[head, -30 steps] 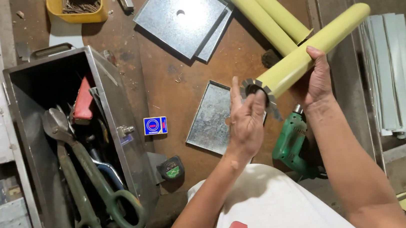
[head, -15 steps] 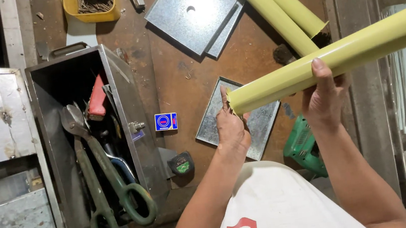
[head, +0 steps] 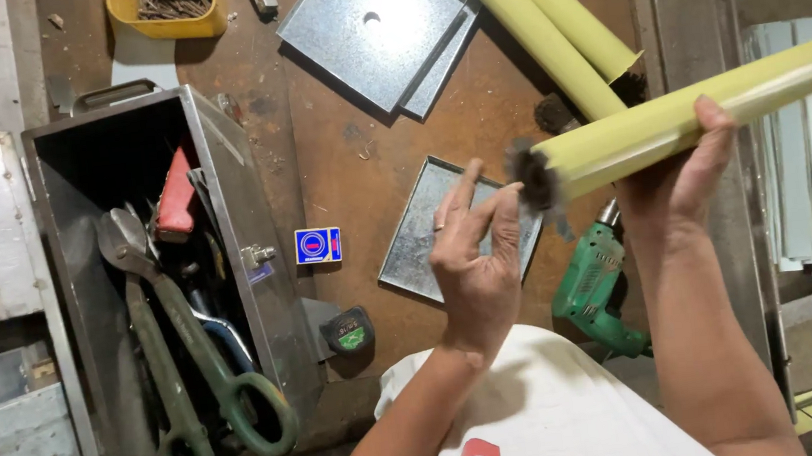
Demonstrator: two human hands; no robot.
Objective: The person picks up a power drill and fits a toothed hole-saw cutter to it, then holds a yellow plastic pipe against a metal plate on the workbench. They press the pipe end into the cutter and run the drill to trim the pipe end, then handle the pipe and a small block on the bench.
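The right hand (head: 687, 178) is clamped around a pale yellow-green tube (head: 715, 110), gripping it from below with the thumb over the top. The tube is held in the air above the bench (head: 342, 194), running from its near end at centre frame out past the right edge of the view, slightly raised toward the right. A dark bristly part (head: 531, 177) projects from the near end of the tube; its exact form cannot be resolved.

The left hand (head: 475, 261) is open, fingers spread and partly curled, holding nothing. Its fingertips sit just beside the bristly end of the tube; contact cannot be confirmed. The two hands are apart, with the tube's near end between them.

Below the hands, on the bench, lie a shallow grey metal tray (head: 428, 241) and a green power drill (head: 593, 289). Two further yellow-green tubes (head: 545, 17) rest diagonally toward the far edge, beside stacked square metal plates (head: 371, 36). An open metal toolbox (head: 161, 284) stands toward the left edge, holding green-handled snips (head: 191, 381). A small blue box (head: 317, 245) and a tape measure (head: 348, 331) lie just beside the toolbox. A yellow bin (head: 164, 7) sits at the far edge.
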